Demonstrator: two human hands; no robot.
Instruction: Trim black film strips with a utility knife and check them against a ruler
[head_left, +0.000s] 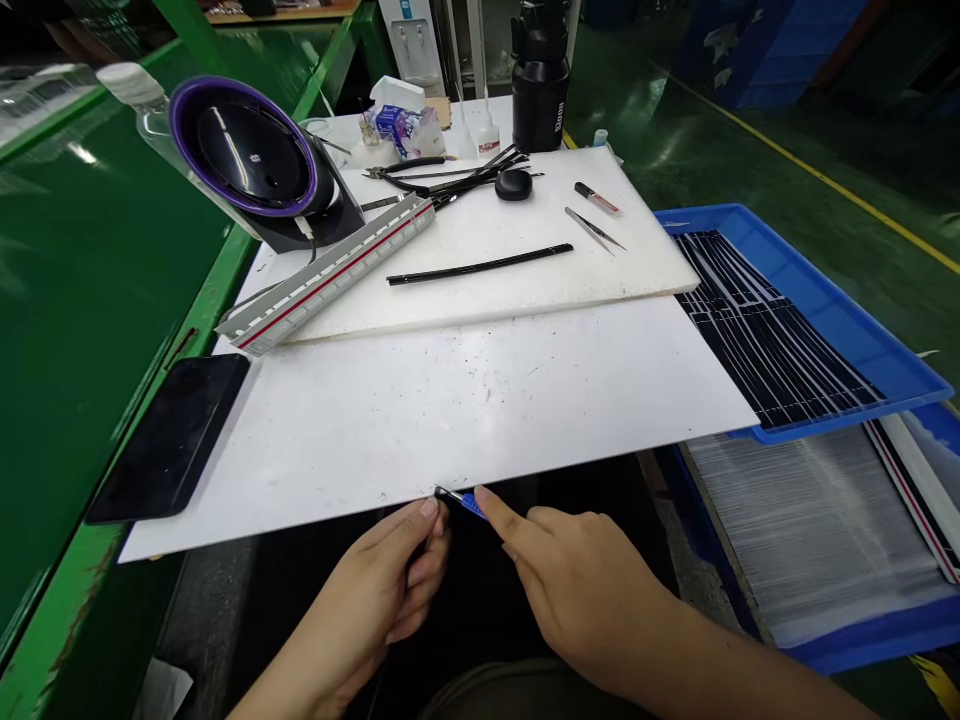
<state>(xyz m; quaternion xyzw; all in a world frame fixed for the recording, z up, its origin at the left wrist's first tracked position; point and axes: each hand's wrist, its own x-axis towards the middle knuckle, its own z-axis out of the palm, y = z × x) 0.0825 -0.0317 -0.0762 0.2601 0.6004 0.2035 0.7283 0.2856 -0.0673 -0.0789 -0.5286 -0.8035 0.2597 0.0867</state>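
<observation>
Just off the front edge of the white table sheet point(480, 400), my left hand point(394, 575) is closed in a pinch on a small black piece point(439, 492), mostly hidden by the fingers. My right hand point(581, 580) grips a blue-handled craft knife point(471, 503), index finger stretched along it. Its thin metal tip meets the black piece at my left thumb. On the white foam board point(645, 260) beyond lie a thin black strip point(480, 265), tweezers point(595, 230) and a small marker-like tube point(598, 198).
A triangular scale ruler point(330, 275) leans across the board's left edge near a purple-rimmed fan point(244, 145). A black phone point(172, 435) lies at left. Pliers point(405, 175), a black case point(514, 184) and a black bottle point(540, 100) stand behind. Blue trays point(840, 310) with black strips sit right.
</observation>
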